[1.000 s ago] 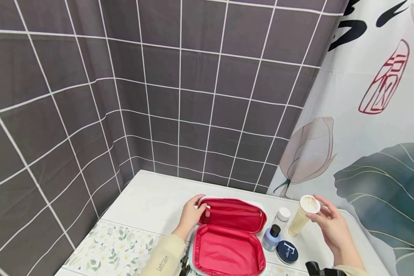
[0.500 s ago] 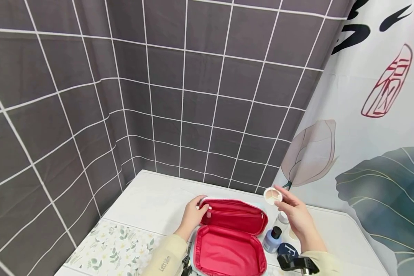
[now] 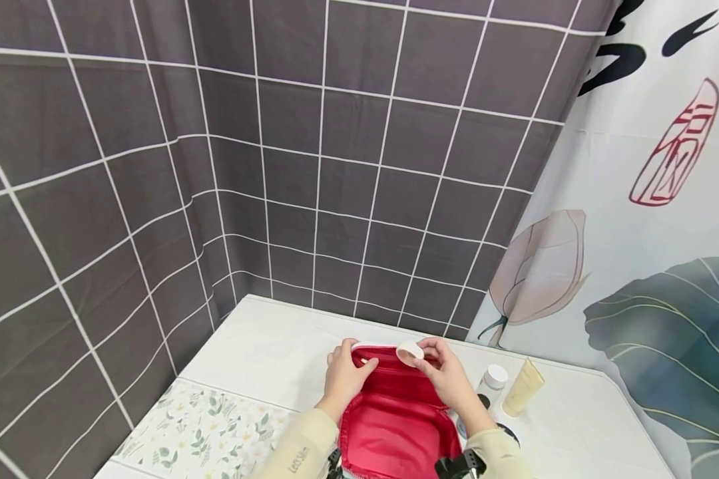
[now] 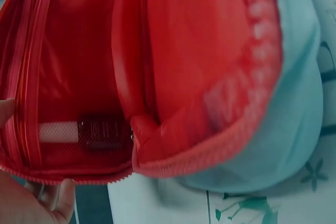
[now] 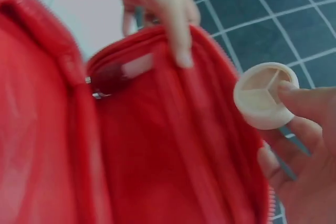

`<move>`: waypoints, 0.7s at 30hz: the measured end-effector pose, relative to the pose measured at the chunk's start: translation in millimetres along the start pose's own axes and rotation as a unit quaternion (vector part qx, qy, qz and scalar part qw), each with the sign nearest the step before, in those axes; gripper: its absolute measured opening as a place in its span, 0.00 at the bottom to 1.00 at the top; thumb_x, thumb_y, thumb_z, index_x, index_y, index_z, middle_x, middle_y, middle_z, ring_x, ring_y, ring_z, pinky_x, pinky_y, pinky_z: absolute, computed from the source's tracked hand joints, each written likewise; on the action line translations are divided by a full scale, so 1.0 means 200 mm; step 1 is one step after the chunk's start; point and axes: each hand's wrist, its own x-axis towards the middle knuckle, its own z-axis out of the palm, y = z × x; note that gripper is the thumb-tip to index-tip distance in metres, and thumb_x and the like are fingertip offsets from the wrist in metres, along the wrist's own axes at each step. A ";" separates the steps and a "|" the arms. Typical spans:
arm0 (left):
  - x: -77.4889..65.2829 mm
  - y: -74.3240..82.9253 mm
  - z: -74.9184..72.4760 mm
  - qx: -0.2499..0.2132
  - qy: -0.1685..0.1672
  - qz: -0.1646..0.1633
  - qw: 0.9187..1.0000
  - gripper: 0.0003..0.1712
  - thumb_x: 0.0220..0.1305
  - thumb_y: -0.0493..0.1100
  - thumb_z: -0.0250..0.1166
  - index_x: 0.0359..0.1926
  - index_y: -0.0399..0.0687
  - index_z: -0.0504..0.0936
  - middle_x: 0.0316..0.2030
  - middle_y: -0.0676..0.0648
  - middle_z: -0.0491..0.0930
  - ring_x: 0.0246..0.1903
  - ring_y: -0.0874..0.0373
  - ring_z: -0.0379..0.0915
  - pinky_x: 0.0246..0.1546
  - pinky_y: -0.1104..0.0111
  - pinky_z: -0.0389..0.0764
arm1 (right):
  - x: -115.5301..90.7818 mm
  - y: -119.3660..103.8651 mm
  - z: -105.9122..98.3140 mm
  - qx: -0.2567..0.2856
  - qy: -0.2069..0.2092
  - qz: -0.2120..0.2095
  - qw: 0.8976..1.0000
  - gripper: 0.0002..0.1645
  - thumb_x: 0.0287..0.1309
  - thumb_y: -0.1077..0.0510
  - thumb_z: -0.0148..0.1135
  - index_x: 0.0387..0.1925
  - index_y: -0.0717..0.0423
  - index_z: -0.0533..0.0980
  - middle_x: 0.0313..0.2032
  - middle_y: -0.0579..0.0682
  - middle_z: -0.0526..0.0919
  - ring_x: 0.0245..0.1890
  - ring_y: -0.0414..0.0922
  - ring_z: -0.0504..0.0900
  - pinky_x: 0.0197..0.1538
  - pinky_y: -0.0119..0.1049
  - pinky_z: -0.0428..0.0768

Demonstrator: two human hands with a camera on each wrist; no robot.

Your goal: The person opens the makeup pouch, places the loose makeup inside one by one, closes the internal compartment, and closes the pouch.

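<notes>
A cosmetic bag with a red lining and pale blue outside lies open, its lid raised. My left hand grips the lid's left edge, thumb inside and fingers behind. Between thumb and fingers of my right hand is a round white makeup compact, divided into three cream and beige sections. The compact is tilted at the lid's upper rim in the head view, and the right fingertips are right by the zipper edge. Through a mesh pocket inside the lid shows a small dark bottle with a white cap.
Right of the bag stand a clear bottle with a white cap and a pale yellow tube. A blue bottle and a round navy container are mostly hidden behind my right forearm. Dark grid-patterned curtain hangs behind the white table.
My right hand has carried the compact left, from over the yellow tube to the bag's lid. The left hand keeps its grip, its thumb now further over the lid.
</notes>
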 end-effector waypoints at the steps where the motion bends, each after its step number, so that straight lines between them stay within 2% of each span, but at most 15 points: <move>1: 0.00 0.00 0.01 0.006 -0.001 -0.001 1.000 0.30 0.48 0.51 0.70 0.50 0.45 0.70 0.40 0.42 0.74 0.42 0.47 0.65 0.39 0.55 0.72 | 0.00 0.01 0.02 -0.016 0.010 -0.005 1.000 0.14 0.52 0.71 0.61 0.42 0.64 0.72 0.36 0.56 0.81 0.35 0.40 0.78 0.39 0.28 0.75; 5: -0.01 0.00 0.02 0.012 -0.009 -0.004 1.000 0.33 0.47 0.51 0.71 0.51 0.44 0.68 0.41 0.42 0.72 0.42 0.47 0.64 0.38 0.54 0.71 | -0.01 0.04 0.08 -0.075 0.051 -0.024 0.996 0.15 0.48 0.72 0.65 0.39 0.59 0.77 0.37 0.52 0.81 0.36 0.45 0.80 0.39 0.32 0.78; 7: 0.00 0.00 0.01 0.012 -0.016 -0.007 1.000 0.33 0.47 0.50 0.70 0.52 0.44 0.67 0.42 0.41 0.72 0.43 0.47 0.64 0.39 0.53 0.71 | -0.01 0.06 0.11 -0.113 0.064 -0.051 0.990 0.16 0.45 0.73 0.66 0.38 0.58 0.78 0.37 0.51 0.81 0.36 0.46 0.80 0.40 0.36 0.79; 9: -0.01 0.01 0.01 0.013 -0.021 -0.009 1.000 0.34 0.46 0.49 0.71 0.52 0.44 0.67 0.42 0.41 0.71 0.43 0.46 0.64 0.39 0.52 0.70 | -0.02 0.08 0.13 -0.159 0.075 -0.087 0.980 0.17 0.43 0.73 0.68 0.38 0.57 0.79 0.37 0.51 0.81 0.37 0.47 0.80 0.40 0.39 0.79; 14: -0.01 0.01 0.01 0.004 -0.028 -0.015 0.999 0.33 0.46 0.49 0.70 0.51 0.43 0.66 0.42 0.41 0.71 0.43 0.46 0.64 0.40 0.52 0.70 | -0.03 0.13 0.16 -0.255 0.110 -0.162 0.947 0.19 0.37 0.71 0.72 0.36 0.55 0.81 0.38 0.50 0.79 0.40 0.49 0.78 0.42 0.44 0.77; 18: 0.00 0.02 0.00 -0.009 -0.033 -0.021 0.999 0.27 0.54 0.48 0.65 0.50 0.42 0.67 0.42 0.40 0.71 0.44 0.45 0.64 0.42 0.52 0.71 | -0.03 0.15 0.17 -0.292 0.119 -0.180 0.932 0.19 0.36 0.70 0.73 0.36 0.54 0.82 0.35 0.50 0.76 0.37 0.49 0.76 0.38 0.45 0.76; 21: 0.01 0.02 -0.01 -0.015 -0.036 -0.026 0.999 0.21 0.59 0.47 0.60 0.50 0.41 0.68 0.41 0.40 0.71 0.44 0.44 0.65 0.43 0.52 0.71 | -0.04 0.15 0.18 -0.322 0.105 -0.169 0.926 0.16 0.39 0.67 0.72 0.35 0.54 0.82 0.33 0.49 0.77 0.36 0.49 0.76 0.37 0.45 0.75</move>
